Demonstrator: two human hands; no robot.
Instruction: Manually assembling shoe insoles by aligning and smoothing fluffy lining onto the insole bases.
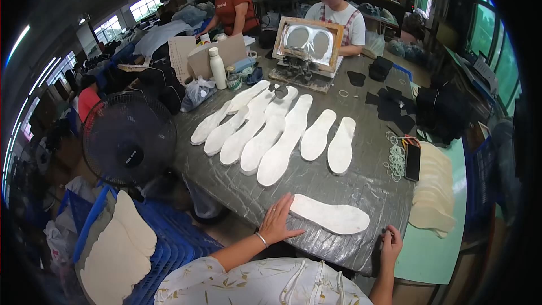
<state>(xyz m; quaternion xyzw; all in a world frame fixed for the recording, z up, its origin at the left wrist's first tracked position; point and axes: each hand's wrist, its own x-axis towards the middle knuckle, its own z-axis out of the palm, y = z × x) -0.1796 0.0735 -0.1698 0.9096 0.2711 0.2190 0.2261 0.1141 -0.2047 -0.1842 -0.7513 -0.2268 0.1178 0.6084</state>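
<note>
A single white shoe insole [333,216] lies flat near the front edge of the grey-topped table. My left hand [275,221] is open, its fingers stretched along the insole's left end and its thumb apart on the table. Beside the table's right front corner is my right hand [390,243], its fingers curled in and nothing seen in them. Farther back, white insoles [276,155] lie in overlapping rows, with a small dark round object [280,91] on their far end. Two separate insoles, one left [318,135] and one right [341,146], lie beside them.
A framed screen-printing press [307,45] stands at the far side, with a co-worker behind it. A white bottle [217,69] is at the back left. Rubber bands [396,158], a phone [412,162] and beige insoles [432,192] lie right. A fan [130,138] and blue crates [180,248] stand left.
</note>
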